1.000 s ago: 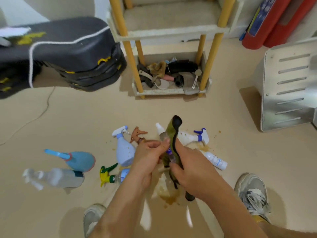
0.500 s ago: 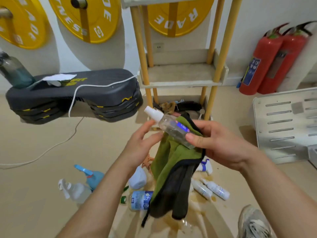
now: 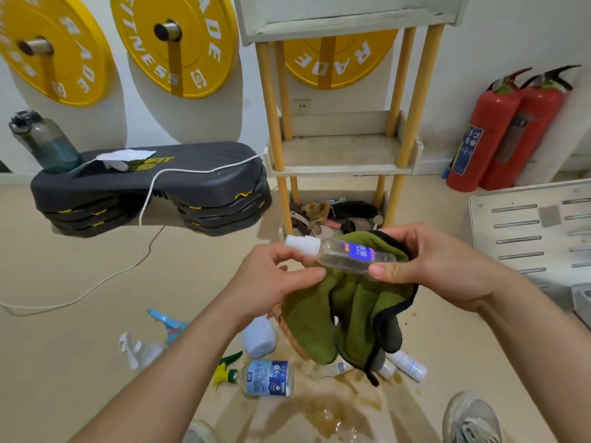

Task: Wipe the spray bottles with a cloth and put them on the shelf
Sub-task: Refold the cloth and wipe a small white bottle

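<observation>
- Spray bottle [image 3: 347,255]: small, clear, white cap, blue label. It is held in the air, nearly level, cap to the left, in front of the bottom tier of the shelf [image 3: 345,169].
- Left hand [image 3: 271,279]: thumb and forefinger pinch the cap end. The contact is partly hidden, probably at the neck.
- Right hand [image 3: 431,263]: thumb presses the bottle's base against the cloth [image 3: 332,314], fingers curled behind.
- Cloth: green with a black edge. It hangs from the right hand and hides part of the litter below.
- Floor [image 3: 64,362], near the shoe [image 3: 470,420]: labelled trigger bottle [image 3: 270,378], pale bottle [image 3: 259,337], clear trigger bottle [image 3: 140,350] and small white bottles [image 3: 409,366], around a brown spill [image 3: 335,410].
- Step platform [image 3: 150,187] stands left of the shelf, fire extinguishers [image 3: 492,132] to its right.
</observation>
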